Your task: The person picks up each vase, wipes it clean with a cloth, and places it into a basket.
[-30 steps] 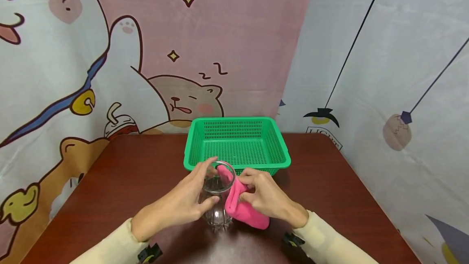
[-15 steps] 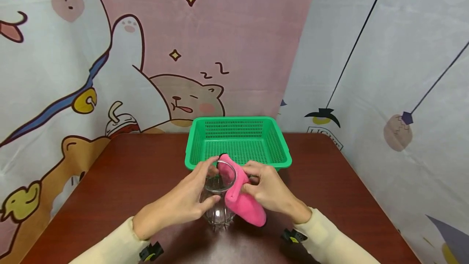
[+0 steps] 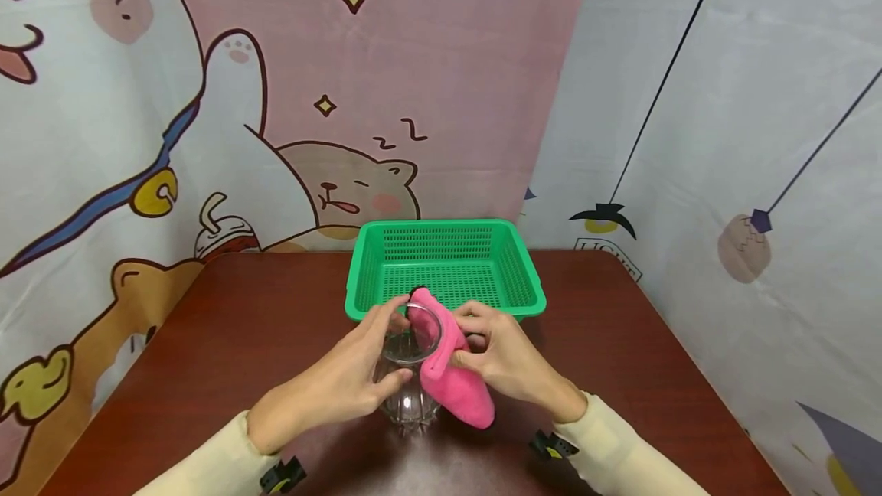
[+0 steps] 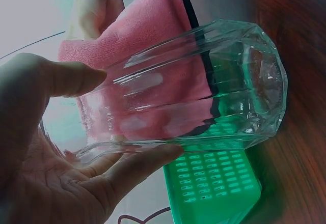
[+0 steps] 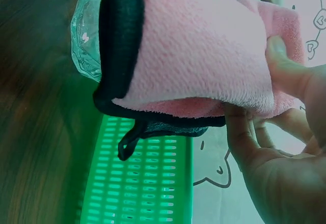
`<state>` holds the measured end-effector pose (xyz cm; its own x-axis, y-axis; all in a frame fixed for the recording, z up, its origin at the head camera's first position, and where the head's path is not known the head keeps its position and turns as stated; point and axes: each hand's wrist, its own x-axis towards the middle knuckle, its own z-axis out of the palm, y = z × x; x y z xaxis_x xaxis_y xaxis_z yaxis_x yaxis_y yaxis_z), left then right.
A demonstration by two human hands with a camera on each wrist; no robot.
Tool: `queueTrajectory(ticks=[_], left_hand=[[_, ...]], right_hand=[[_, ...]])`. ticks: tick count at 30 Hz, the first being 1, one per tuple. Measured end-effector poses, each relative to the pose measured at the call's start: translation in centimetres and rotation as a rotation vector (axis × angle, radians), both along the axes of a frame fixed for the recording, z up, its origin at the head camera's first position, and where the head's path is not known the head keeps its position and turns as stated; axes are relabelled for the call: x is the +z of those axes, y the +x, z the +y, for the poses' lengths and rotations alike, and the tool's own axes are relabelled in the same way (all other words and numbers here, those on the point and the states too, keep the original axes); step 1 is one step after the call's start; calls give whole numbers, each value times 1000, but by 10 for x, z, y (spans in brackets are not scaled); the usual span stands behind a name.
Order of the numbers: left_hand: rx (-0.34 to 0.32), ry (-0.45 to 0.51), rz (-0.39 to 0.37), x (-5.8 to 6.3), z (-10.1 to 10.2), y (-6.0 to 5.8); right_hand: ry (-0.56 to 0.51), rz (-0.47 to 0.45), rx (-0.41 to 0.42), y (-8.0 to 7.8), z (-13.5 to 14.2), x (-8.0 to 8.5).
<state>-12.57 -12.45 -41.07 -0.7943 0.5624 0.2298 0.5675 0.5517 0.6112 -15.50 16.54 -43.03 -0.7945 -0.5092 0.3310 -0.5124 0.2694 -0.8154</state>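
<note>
A clear, faceted glass vase stands upright in the middle of the head view, its round rim facing up. My left hand grips it from the left near the rim; the left wrist view shows thumb and fingers on opposite sides of the glass. On the other side, my right hand pinches a folded pink cloth with black edging. The cloth lies along the vase's right side, up to the rim, and shows pink through the glass. In the right wrist view the cloth covers most of the vase.
A green perforated plastic basket sits on the table just behind the vase, with nothing inside. The dark red-brown wooden table reaches back to a cartoon-printed curtain. Dark straps sit at both sleeve cuffs.
The right hand has lifted the cloth slightly up and away, so its black-edged corner now shows above the vase rim. The lower part has swung left. The left hand keeps its grip.
</note>
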Motion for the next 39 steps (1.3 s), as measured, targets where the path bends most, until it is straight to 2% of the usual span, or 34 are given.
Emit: queueTrajectory(ticks=[5,11,19,24,32,39], left_hand=[[-3,7,-2,0,-1,0],[-1,9,17,0,-1,-2],[2,2,8,-1,0,-1],[3,7,7,0,1,0],[14,-2,4,1,1,0],[16,-6,-21,0,4,2]], right_hand=[[-23,-27,15,1,-2,-2],[-11,27,-14,3,-6,-2],[104,174,-47,3,-6,-1],[177,246,-32,1,-6,1],[340,260,-11,0,-8,4],[402,273,27,1,-7,-1]])
